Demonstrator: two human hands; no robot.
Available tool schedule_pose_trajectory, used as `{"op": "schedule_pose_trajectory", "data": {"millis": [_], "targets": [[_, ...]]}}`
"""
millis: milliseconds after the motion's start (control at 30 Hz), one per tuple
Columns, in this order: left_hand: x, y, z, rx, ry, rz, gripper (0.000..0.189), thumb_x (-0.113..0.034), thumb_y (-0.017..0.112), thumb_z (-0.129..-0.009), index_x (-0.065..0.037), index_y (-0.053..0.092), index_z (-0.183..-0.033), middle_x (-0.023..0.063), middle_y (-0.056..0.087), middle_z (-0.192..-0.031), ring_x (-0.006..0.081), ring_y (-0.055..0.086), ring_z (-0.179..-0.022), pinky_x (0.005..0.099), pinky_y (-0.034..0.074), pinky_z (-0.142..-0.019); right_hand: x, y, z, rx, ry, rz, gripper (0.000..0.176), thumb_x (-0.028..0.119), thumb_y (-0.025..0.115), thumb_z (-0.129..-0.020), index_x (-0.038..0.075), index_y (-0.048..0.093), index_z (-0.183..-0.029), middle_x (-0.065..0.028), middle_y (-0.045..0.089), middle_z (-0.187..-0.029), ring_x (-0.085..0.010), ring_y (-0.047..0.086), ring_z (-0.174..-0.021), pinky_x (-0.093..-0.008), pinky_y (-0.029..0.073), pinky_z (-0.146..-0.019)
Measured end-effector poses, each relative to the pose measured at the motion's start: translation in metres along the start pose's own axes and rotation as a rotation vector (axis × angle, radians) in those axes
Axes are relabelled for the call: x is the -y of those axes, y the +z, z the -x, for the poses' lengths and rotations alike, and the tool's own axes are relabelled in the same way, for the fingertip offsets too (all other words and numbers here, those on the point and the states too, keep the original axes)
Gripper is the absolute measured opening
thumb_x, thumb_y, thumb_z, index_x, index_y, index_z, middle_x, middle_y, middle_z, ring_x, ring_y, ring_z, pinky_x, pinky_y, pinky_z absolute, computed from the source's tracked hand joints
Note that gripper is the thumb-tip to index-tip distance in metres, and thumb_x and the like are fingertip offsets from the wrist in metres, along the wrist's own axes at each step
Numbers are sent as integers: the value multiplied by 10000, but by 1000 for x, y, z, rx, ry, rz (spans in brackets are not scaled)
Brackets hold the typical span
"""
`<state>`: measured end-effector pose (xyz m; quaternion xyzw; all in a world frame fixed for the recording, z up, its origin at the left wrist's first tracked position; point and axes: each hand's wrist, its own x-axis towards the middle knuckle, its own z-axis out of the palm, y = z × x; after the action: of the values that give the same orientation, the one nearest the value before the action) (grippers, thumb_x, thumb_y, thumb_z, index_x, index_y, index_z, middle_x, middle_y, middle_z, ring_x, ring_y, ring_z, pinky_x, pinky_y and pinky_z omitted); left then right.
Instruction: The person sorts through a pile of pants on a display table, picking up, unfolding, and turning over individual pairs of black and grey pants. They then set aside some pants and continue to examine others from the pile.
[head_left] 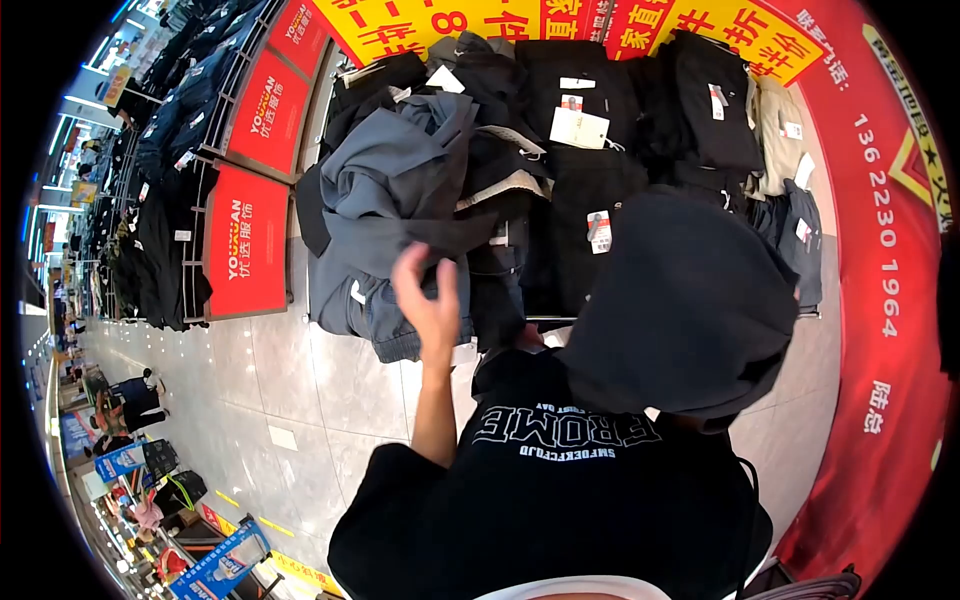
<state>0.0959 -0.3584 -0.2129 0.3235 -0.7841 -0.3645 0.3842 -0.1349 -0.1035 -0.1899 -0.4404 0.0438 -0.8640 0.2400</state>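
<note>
My left hand [430,295] is raised with fingers apart, over the near side of a pile of dark grey trousers [395,180]. Nothing shows between its fingers, and the fingertips overlap a grey fold. Under that pile lies a darker grey garment with a ribbed waistband [395,340]. A big rounded piece of black cloth [690,300] fills the space before my right side and hides most of that arm. Only a small patch of my right hand [531,338] shows at its left edge, by the table's near edge; its fingers are hidden.
Folded black trousers [580,75] with white tags lie across the display, and beige trousers [778,135] at its right end. Yellow sale signs [400,30] stand behind. At left are red-panelled clothing racks [245,240]; a red banner [870,300] runs along the right.
</note>
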Motion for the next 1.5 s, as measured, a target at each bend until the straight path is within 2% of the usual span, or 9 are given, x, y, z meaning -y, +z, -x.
{"op": "schedule_pose_trajectory", "data": {"millis": [267, 633, 800, 900, 967, 1000, 1100, 1233, 1500], "targets": [[-64, 83, 120, 816, -469, 864, 287, -67, 642, -813, 6, 576, -1083, 72, 620, -1010, 177, 574, -975, 300, 436, -877, 41, 68, -5, -24, 302, 425, 343, 178, 717, -567, -36, 597, -806, -120, 606, -718, -182, 496, -535, -287, 344, -501], [-109, 102, 155, 683, -324, 683, 275, -57, 638, -811, 2, 576, -1073, 55, 622, -973, 167, 581, -951, 297, 446, -862, 185, 49, 59, -121, 625, 963, 322, 92, 761, -620, -1, 587, -875, -72, 611, -783, -138, 559, -700, -254, 412, -648], [-165, 86, 134, 495, -93, 555, 270, -52, 636, -810, 0, 576, -1068, 48, 623, -956, 162, 585, -940, 295, 450, -856, 194, 42, 78, -92, 973, 855, 939, 237, 889, -562, 12, 355, -1301, -116, 635, -1073, -198, 570, -1045, -333, 392, -963], [-216, 55, 111, 221, 61, 174, 241, -24, 599, -819, 3, 557, -1054, 54, 615, -917, 145, 605, -868, 281, 492, -793, 167, 65, 80, -12, 719, 1284, 1033, 255, 894, -553, -7, 319, -1369, -163, 540, -1235, -258, 514, -1159, -363, 385, -991], [-241, 39, 104, 100, -324, 892, 224, -13, 571, -824, 4, 537, -1046, 66, 603, -897, 144, 613, -789, 274, 521, -723, 150, 71, 106, -62, 849, 1378, 980, 256, 898, -545, -19, 387, -1334, -164, 488, -1286, -259, 476, -1201, -354, 384, -1000], [-240, 31, 97, 91, -295, 1021, 210, -6, 563, -825, 10, 529, -1031, 77, 596, -879, 154, 612, -756, 274, 529, -692, 136, 83, 99, 33, 370, 1438, 655, 233, 843, -657, -31, 539, -1173, -148, 583, -1138, -242, 559, -1063, -324, 441, -887], [-263, 13, 99, 40, -249, 1156, 197, -9, 552, -837, 13, 526, -1031, 74, 598, -868, 161, 613, -754, 277, 527, -708, 93, 83, 107, -211, 775, 1215, 337, 202, 745, -791, -42, 604, -974, -98, 631, -881, -162, 578, -815, -289, 447, -723], [-249, -27, 100, -35, -160, 1016, 223, -84, 598, -811, 10, 542, -1005, 70, 589, -866, 150, 605, -750, 258, 509, -693, 56, 90, 115, -756, 478, 1165, 260, 206, 625, -911, -43, 590, -848, 7, 539, -689, -51, 439, -693, -248, 403, -627], [-199, -93, 70, 27, 76, 817, 363, -42, 640, -807, 3, 519, -1146, 83, 574, -997, 185, 599, -873, 301, 512, -811, 135, 71, 67, -15, 715, 524, 453, 377, 486, -958, -32, 621, -817, -105, 642, -683, -166, 620, -627, -255, 477, -641]]}}
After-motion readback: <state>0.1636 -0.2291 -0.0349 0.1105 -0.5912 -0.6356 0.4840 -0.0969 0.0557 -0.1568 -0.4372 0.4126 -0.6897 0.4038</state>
